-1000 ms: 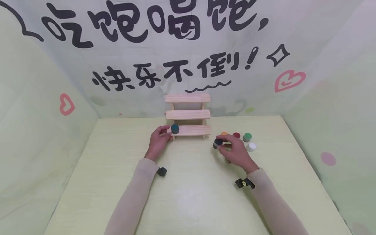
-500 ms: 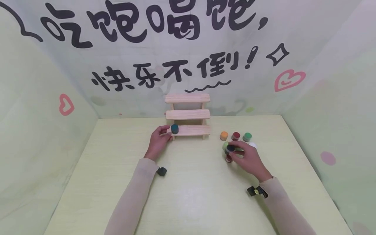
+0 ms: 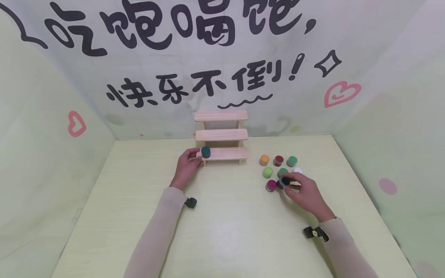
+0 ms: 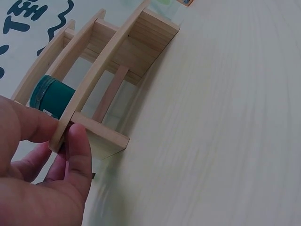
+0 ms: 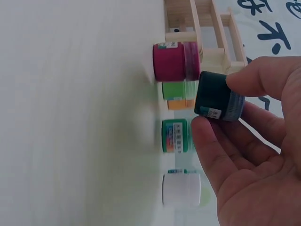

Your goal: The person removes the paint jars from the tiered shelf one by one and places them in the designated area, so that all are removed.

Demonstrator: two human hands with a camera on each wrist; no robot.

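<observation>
A small three-step wooden shelf (image 3: pixel 227 154) stands against the back wall. My left hand (image 3: pixel 185 168) pinches the left end of its lowest step between thumb and fingers, as the left wrist view shows. A teal paint jar (image 4: pixel 52 96) sits on that step beside the fingers. My right hand (image 3: pixel 307 195) holds a dark paint jar (image 5: pixel 214 94) between thumb and fingers, tilted and off the table in the right wrist view. Immediately left of it stands a magenta paint jar (image 3: pixel 271 185). A green jar (image 3: pixel 282 172) is just behind, and the hand partly covers a white jar (image 3: pixel 298 170).
Behind the right hand stand more jars: light green (image 3: pixel 267 172), orange (image 3: pixel 264 160), dark red (image 3: pixel 278 160) and green (image 3: pixel 292 161). A printed cloth (image 3: pixel 156 123) hangs behind the table (image 3: pixel 219 231), and cloth sides enclose it left and right.
My right hand has moved right and toward me with the dark jar, uncovering the orange, light green and magenta jars. My left hand stays on the shelf.
</observation>
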